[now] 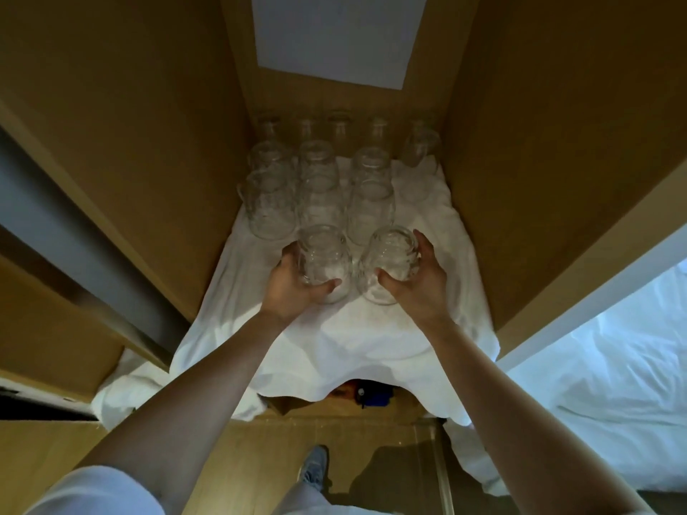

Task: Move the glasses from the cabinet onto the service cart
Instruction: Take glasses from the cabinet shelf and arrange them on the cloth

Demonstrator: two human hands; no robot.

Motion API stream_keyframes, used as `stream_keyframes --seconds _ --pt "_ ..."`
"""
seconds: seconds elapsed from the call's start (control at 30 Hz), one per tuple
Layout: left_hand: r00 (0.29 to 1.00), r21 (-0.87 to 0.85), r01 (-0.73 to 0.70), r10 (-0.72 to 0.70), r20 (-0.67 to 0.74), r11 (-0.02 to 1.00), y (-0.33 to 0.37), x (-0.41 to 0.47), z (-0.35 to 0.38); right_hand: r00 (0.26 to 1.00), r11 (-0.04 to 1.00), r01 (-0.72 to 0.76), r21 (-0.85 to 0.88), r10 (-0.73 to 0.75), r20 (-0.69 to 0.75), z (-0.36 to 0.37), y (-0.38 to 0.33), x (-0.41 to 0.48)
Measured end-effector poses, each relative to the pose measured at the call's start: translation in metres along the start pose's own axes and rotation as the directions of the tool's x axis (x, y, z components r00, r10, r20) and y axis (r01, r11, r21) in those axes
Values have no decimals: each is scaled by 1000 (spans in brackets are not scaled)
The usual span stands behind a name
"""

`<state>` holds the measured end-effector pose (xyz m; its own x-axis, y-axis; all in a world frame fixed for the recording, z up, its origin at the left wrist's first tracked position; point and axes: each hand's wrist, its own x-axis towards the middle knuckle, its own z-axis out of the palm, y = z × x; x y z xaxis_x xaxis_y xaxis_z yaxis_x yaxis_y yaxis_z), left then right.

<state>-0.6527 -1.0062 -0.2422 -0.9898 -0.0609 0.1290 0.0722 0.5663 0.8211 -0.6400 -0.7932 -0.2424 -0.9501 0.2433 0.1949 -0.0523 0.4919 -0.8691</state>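
shoe (314, 464) on floor below shelf's front edge. both arms reach into cabinet (520, 143). left hand (293, 288) curls round left glass (323, 258), right hand (420, 288) curls round right glass (392, 254). both glasses upside down, side by side near shelf's front edge, over white cloth (334, 347). lifted or resting: cannot tell. behind, rows of glasses (319, 202) packed close toward back edge. service cart not in view.

risks: held pair almost touching, could clink and chip on pull-out. loose cloth could drag, tipping rear rows. smooth glass could slip from one-hand grip.
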Motion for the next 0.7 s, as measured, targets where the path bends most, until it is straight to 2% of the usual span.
stream_keyframes --seconds 0.1,0.17,0.27,0.33,0.4,0.47,0.5,0.6,0.7 --pt "997 33 -79 78 23 996 1 2 -2 989 999 -35 -2 34 -146 -3 -11 7" --pt "993 15 -100 99 68 995 4 5 1 970 1000 -8 20 13 -243 -10 -17 21" --pt "973 46 -186 177 149 981 11 14 13 956 997 23 71 -1 -293 -30 -20 56" --pt "939 48 -276 258 225 960 17 18 23 958 999 -28 -20 21 -285 -44 -22 79" --pt "904 44 -325 297 307 945 21 22 32 972 997 -55 45 64 -228 -52 -18 98" --pt "884 22 -325 296 363 945 20 24 38 978 981 -113 155 138 -157 -56 -16 105" --pt "881 -4 -301 280 381 953 17 26 40 978 978 -134 158 157 -140 -55 -13 107" --pt "867 -70 -232 239 437 970 12 35 40 981 980 -167 109 175 -78 -52 -1 109" --pt "848 24 -293 248 468 956 13 40 39 985 985 -173 24 173 7 -51 9 112"
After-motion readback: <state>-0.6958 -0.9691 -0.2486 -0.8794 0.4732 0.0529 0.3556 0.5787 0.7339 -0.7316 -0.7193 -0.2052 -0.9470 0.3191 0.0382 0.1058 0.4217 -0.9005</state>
